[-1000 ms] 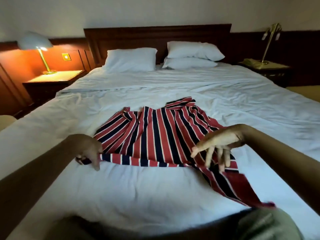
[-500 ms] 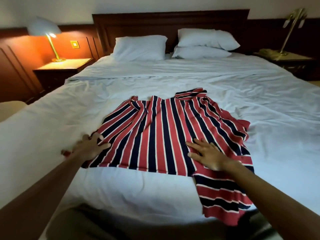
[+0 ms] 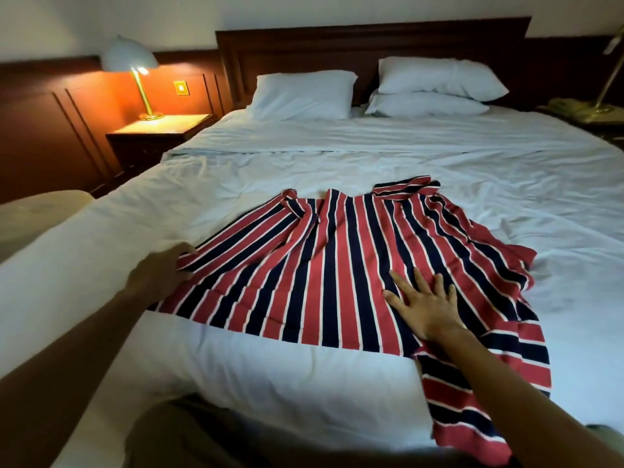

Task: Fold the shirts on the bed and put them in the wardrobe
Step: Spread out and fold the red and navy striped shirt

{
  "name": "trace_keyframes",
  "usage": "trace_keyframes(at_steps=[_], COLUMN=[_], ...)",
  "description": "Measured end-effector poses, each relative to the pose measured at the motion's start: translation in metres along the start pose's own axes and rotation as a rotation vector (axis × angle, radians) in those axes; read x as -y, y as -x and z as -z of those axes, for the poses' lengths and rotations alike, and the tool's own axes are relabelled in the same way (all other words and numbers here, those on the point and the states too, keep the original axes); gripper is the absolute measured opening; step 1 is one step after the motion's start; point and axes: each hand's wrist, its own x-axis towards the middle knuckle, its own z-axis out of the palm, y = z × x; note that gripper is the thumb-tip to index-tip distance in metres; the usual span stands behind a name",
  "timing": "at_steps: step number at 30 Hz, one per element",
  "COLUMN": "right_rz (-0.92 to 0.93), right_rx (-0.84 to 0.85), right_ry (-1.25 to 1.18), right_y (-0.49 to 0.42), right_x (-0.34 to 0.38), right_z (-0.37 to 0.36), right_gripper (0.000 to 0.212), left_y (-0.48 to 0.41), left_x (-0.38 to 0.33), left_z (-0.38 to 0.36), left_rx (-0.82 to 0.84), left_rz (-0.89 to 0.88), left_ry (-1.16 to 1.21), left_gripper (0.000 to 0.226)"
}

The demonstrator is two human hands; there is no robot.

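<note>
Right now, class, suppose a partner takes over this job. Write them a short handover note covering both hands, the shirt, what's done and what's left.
Left hand: grips the left edge of the striped shirt.
Right hand: flat, fingers spread, pressing the shirt's lower right part.
Shirt: spread on the bed near its foot end, with the right side rumpled and one end hanging over the edge.
Done: shirt laid out and mostly smoothed.
Left: fold it and carry it to the wardrobe, which is not in view. No other shirt shows.

bare sheet [image 3: 337,170] beyond shirt [image 3: 341,275], pillows [image 3: 304,96] at headboard
</note>
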Motion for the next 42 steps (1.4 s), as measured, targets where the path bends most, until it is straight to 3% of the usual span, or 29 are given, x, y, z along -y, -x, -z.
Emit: trace_keyframes(at_steps=[4, 7, 12, 18, 21, 26, 29, 31, 34, 35, 38, 39, 42], right_rz=[-0.040, -0.067, 0.016, 0.097, 0.108, 0.088, 0.082, 0.065, 0.052, 0.049, 0.040, 0.039, 0.036], right_rx=[0.005, 0.010, -0.017, -0.072, -0.121, -0.192, -0.223, -0.241, -0.286, -0.302, -0.330, -0.339, -0.361], right_ry=[0.021, 0.030, 0.026, 0.008, 0.010, -0.006, -0.039, -0.045, -0.054, -0.061, -0.082, -0.085, -0.097], right_y=[-0.003, -0.012, -0.037, -0.086, -0.118, -0.182, -0.212, -0.230, -0.243, -0.245, -0.247, -0.247, -0.246], right_x=[0.006, 0.015, 0.031, 0.040, 0.044, 0.055, 0.060, 0.063, 0.066, 0.066, 0.066, 0.067, 0.067], right_z=[-0.001, -0.003, -0.009, -0.014, -0.015, -0.015, -0.014, -0.015, -0.018, -0.018, -0.018, -0.018, -0.018], right_gripper=[0.067, 0.066, 0.066, 0.080, 0.076, 0.069, 0.071, 0.066, 0.064, 0.065, 0.073, 0.074, 0.075], left_y=[0.004, -0.007, -0.038, -0.078, -0.110, -0.178, -0.208, -0.229, -0.262, -0.269, -0.277, -0.277, -0.282], left_x=[0.025, 0.001, -0.057, -0.094, -0.100, -0.104, -0.107, -0.107, -0.108, -0.111, -0.128, -0.133, -0.123], left_z=[0.008, 0.000, -0.045, -0.104, -0.114, -0.126, -0.134, -0.136, -0.131, -0.129, -0.124, -0.120, -0.104], left_rx=[0.206, 0.208, 0.158, 0.204, 0.182, 0.077, -0.024, -0.051, 0.011, 0.057, 0.183, 0.197, -0.001], left_rz=[0.123, 0.180, 0.014, -0.007, -0.025, 0.009, -0.012, -0.010, 0.004, -0.024, -0.086, -0.078, 0.090], left_ry=[-0.368, -0.581, -0.165, -0.149, -0.088, 0.254, 0.131, 0.142, 0.424, 0.505, 0.617, 0.631, 0.695], left_gripper=[0.036, 0.039, 0.057, 0.075, 0.080, 0.069, 0.056, 0.081, 0.117, 0.115, 0.043, 0.031, 0.034])
